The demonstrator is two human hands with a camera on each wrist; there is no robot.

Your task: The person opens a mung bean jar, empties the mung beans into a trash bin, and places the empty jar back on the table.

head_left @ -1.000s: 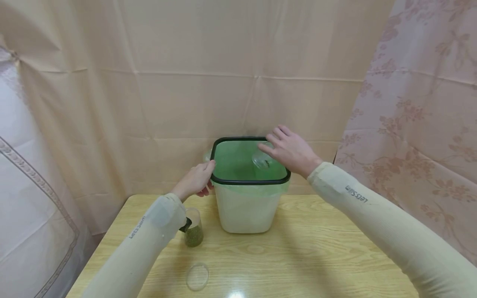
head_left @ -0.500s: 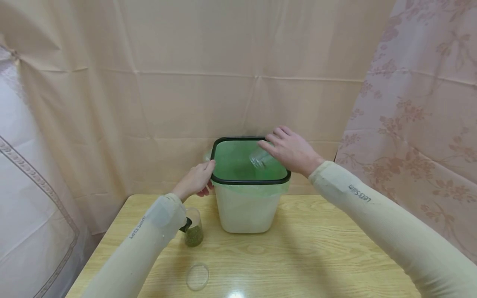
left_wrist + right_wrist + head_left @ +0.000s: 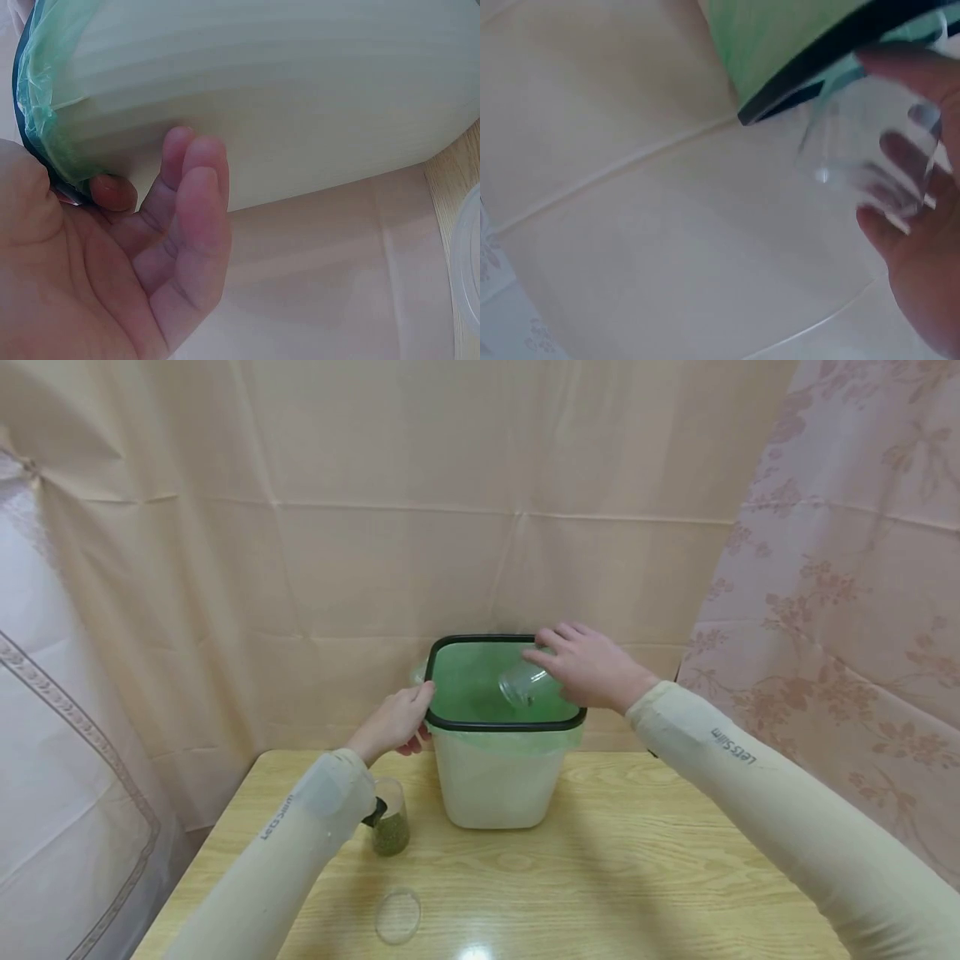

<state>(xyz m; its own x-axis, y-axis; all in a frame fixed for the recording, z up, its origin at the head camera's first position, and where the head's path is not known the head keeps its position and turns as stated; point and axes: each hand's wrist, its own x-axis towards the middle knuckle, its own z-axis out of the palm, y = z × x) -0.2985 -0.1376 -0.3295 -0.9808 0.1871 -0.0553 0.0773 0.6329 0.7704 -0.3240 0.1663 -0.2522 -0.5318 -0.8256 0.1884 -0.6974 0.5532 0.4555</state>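
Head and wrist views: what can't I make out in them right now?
- Inside bottom of the bin: head view, hidden by its front wall.
- Gripped end of the cup: head view, covered by the right hand.
- Dark speck by the cup's mouth: head view, too small to identify.
- Dark piece overlapping the jar: head view, too small to identify.
- Clear round thing: left wrist view, cut off by the right edge.

both sleeved arms [image 3: 277, 852] stretch toward the desk's [image 3: 637, 818] far edge; left hand [image 3: 395, 720] pinches, right hand [image 3: 591, 667] grips with bent fingers.
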